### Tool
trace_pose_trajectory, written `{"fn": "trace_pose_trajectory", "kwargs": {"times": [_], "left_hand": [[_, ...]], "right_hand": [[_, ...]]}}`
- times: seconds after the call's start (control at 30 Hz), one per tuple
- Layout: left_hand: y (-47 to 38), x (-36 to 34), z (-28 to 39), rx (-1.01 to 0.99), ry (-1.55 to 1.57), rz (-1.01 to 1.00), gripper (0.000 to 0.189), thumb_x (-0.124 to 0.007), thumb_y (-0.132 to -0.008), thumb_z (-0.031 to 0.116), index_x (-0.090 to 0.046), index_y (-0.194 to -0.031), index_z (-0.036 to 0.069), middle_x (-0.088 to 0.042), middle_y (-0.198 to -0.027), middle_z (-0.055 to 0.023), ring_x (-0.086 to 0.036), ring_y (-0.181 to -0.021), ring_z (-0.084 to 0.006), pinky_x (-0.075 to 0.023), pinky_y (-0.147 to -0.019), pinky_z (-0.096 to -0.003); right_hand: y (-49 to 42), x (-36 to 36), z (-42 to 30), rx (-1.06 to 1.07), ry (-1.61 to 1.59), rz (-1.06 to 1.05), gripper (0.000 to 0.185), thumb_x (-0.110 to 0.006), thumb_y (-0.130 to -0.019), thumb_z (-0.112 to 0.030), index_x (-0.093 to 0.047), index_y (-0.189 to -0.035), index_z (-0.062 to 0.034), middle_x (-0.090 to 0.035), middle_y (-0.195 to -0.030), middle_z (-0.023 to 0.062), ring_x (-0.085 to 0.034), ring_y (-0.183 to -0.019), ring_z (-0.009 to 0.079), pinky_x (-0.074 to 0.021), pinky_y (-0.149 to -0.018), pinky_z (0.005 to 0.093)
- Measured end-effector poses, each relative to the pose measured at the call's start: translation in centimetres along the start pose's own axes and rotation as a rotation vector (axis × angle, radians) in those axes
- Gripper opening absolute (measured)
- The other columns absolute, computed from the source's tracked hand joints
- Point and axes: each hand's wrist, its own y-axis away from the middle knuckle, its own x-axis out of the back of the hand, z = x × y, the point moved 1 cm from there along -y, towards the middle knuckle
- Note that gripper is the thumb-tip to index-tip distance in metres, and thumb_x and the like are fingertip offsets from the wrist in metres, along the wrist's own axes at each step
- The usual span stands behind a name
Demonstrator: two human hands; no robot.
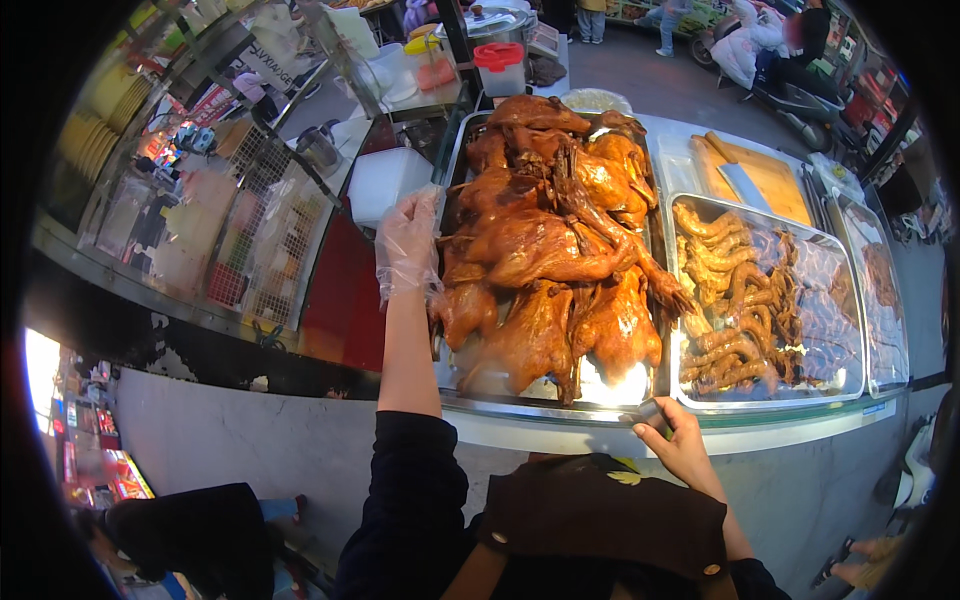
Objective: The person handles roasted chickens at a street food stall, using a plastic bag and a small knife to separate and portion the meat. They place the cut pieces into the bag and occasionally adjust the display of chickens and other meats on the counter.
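Several glossy brown roast ducks (525, 240) lie heaped on a metal tray before me. My left hand (411, 236), in a clear plastic glove, is raised at the heap's left edge with its fingers curled in, beside a white foam box (390, 184). Whether it holds anything cannot be seen. My bare right hand (671, 435) grips a small dark object (651, 414) at the counter's front edge, below the tray's right corner; its kind is unclear.
A metal tray of cooked necks (742, 315) under clear film stands to the right. Behind it a cleaver (742, 186) lies on a wooden cutting board (787, 187). A red-lidded plastic container (499, 71) stands at the back. A glass-sided stall frame is left; a person in black is lower left.
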Motion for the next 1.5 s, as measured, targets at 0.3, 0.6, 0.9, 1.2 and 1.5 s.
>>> {"fn": "trace_pose_trajectory", "kwargs": {"times": [0.3,0.6,0.9,1.2,1.5], "left_hand": [[1.5,-4.4,2.7,-0.417,-0.922,-0.473,0.021,-0.068,-0.088,0.023,-0.075,-0.103,0.010,-0.071,-0.099,-0.0148,-0.067,-0.097,-0.0324,-0.0521,-0.086,-0.0398],[1.2,-5.1,1.3,-0.502,-0.884,-0.368,0.014,-0.070,-0.083,0.024,-0.076,-0.085,0.012,-0.070,-0.085,-0.0128,-0.067,-0.086,-0.0322,-0.0518,-0.077,-0.0425],[1.9,-5.7,1.7,-0.511,-1.106,-0.295,0.020,-0.065,-0.088,0.026,-0.071,-0.086,0.008,-0.067,-0.086,-0.0157,-0.064,-0.084,-0.0358,-0.0506,-0.075,-0.0463],[2.0,-5.8,1.7,-0.511,-1.327,-0.360,0.028,-0.057,-0.092,0.026,-0.068,-0.090,0.000,-0.066,-0.089,-0.0196,-0.064,-0.084,-0.0367,-0.0510,-0.079,-0.0446],[1.1,0.3,0.1,-0.377,-0.668,-0.042,0.029,-0.055,-0.098,0.027,-0.064,-0.086,0.002,-0.063,-0.078,-0.0114,-0.061,-0.071,-0.0207,-0.0479,-0.065,-0.0373]], "right_hand": [[-1.2,3.6,-0.7,0.052,0.045,-0.121,0.028,-0.073,-0.087,-0.012,-0.062,-0.110,-0.0007,-0.055,-0.071,-0.0011,-0.046,-0.064,0.0069,-0.0405,-0.059,0.0247],[-0.1,6.2,0.2,0.041,0.044,-0.113,0.036,-0.074,-0.087,-0.014,-0.060,-0.117,0.0017,-0.064,-0.077,0.0040,-0.056,-0.070,0.0080,-0.0472,-0.064,0.0268],[-0.2,7.6,0.6,0.039,0.144,-0.121,0.048,-0.076,-0.087,-0.023,-0.058,-0.122,0.0046,-0.069,-0.083,0.0119,-0.065,-0.077,0.0176,-0.0512,-0.070,0.0315],[-0.7,7.4,1.2,0.078,0.125,-0.123,0.035,-0.072,-0.089,-0.025,-0.058,-0.107,0.0012,-0.071,-0.081,0.0167,-0.068,-0.072,0.0229,-0.0514,-0.066,0.0354],[-1.2,7.5,1.6,0.062,0.122,-0.133,0.036,-0.072,-0.089,-0.028,-0.057,-0.103,0.0016,-0.070,-0.081,0.0172,-0.068,-0.073,0.0267,-0.0514,-0.066,0.0382]]}}
